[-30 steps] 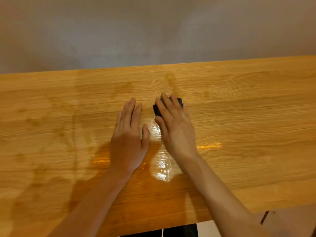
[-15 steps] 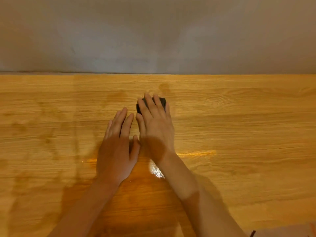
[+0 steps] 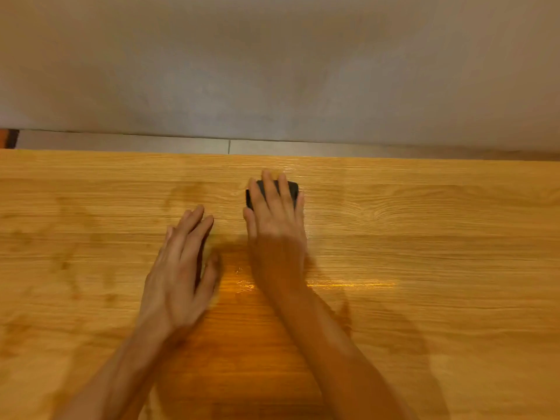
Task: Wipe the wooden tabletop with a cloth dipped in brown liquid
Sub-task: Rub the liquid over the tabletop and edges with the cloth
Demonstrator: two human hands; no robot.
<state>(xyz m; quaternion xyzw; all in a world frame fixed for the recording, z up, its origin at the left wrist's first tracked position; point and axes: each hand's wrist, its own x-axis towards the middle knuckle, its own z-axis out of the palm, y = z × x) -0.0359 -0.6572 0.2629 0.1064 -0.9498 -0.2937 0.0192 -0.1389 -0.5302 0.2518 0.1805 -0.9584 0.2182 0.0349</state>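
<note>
Right hand (image 3: 274, 219) flat, fingers spread over dark cloth (image 3: 291, 189), pressing it onto tabletop (image 3: 424, 237) near far edge.
Left hand (image 3: 178, 274) open, empty, palm down beside it; wet sheen between wrists.

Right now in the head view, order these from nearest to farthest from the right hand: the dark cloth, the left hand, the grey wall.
1. Dark cloth: under the right hand's fingers.
2. Left hand: beside it, flat on the wooden tabletop.
3. Grey wall: beyond the table's far edge.
</note>
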